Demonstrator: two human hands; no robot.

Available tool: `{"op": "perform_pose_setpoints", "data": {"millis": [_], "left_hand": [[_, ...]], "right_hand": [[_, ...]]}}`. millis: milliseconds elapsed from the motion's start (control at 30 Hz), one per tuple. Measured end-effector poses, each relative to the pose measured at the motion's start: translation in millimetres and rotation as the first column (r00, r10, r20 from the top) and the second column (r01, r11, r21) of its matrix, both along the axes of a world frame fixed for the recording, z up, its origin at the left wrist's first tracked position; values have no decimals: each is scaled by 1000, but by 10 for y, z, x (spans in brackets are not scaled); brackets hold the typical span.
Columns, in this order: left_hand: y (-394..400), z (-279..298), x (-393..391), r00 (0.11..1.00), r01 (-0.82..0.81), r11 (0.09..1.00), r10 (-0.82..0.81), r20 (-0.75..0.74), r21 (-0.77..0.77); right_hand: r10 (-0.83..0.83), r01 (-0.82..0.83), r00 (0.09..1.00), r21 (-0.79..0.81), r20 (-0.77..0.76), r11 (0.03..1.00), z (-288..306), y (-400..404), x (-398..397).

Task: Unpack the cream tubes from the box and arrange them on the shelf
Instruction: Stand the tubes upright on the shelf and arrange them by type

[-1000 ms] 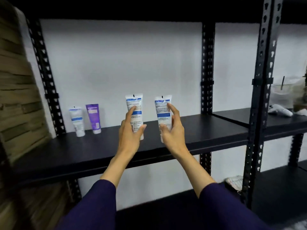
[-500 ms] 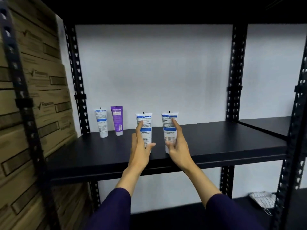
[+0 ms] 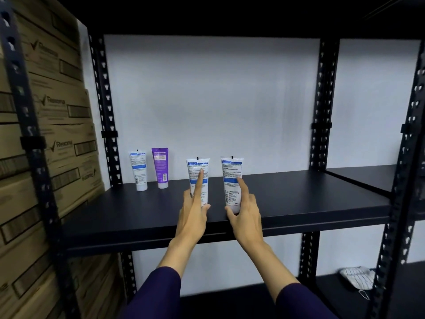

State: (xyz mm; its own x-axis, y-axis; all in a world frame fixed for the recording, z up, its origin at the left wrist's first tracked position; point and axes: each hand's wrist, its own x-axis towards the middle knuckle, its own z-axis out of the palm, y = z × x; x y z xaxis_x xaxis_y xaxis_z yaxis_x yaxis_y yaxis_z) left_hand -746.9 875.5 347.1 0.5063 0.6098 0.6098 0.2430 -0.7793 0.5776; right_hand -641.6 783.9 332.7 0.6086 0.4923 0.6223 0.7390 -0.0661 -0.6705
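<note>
left hand point(image 3: 192, 217) grips one white cream tube point(image 3: 198, 180) upright on the shelf point(image 3: 299, 203). right hand point(image 3: 245, 212) grips a second white tube point(image 3: 231, 178) just beside it.

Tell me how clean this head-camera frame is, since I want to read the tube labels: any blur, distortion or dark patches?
Head view: wide-angle bending bows the rack uprights at the edges; the cardboard boxes at left are smeared by motion blur; the top is nearly black; the white wall is evenly lit without glare. Label text on the two held tubes shows as lines but is too soft to read.
</note>
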Motion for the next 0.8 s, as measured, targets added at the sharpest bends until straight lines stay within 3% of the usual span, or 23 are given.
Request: {"op": "perform_pose_setpoints", "data": {"millis": [300,633,800], "left_hand": [[611,165,157,987,-66,993,50,-151,-103],[1498,145,463,993,-38,990,22,-120,-136],[1820,117,611,991,-80,994,70,-116,-79]], "right_hand": [[22,-4,998,-310,55,951,310,588,253],[117,-78,990,-384,78,920,311,1442,673],[130,-87,988,-383,88,920,300,1752,817]]}}
